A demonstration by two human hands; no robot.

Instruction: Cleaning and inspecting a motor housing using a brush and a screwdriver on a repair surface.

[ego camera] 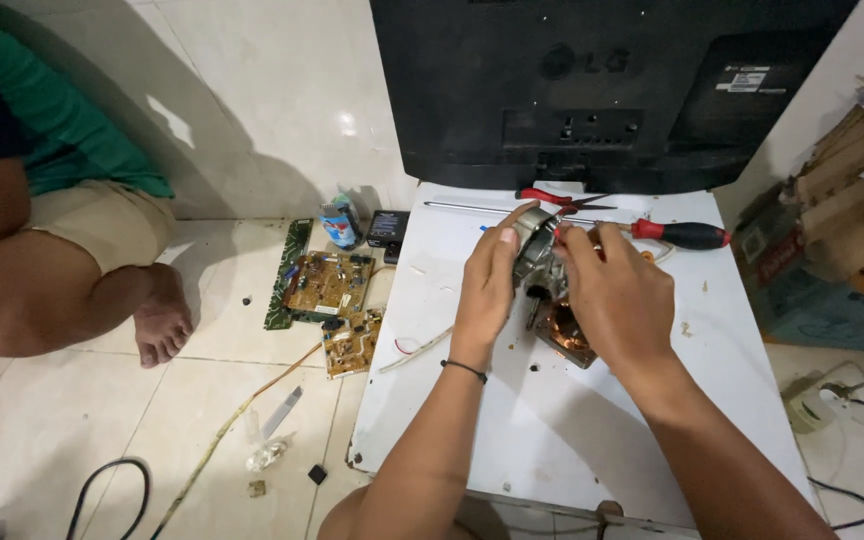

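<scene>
Gripping a small metal motor with exposed copper windings [552,300] between them above the white board [572,420], the left hand [487,285] and right hand [617,295] close around it, steadying it, red-handled screwdriver [677,234] just beyond.

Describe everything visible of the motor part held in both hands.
The motor is a small metal assembly, grey and dark on top, with copper-coloured windings showing at its lower end. It sits tilted over the white table. The left hand grips its left side, the right hand covers its right. Much of it is hidden.
</scene>
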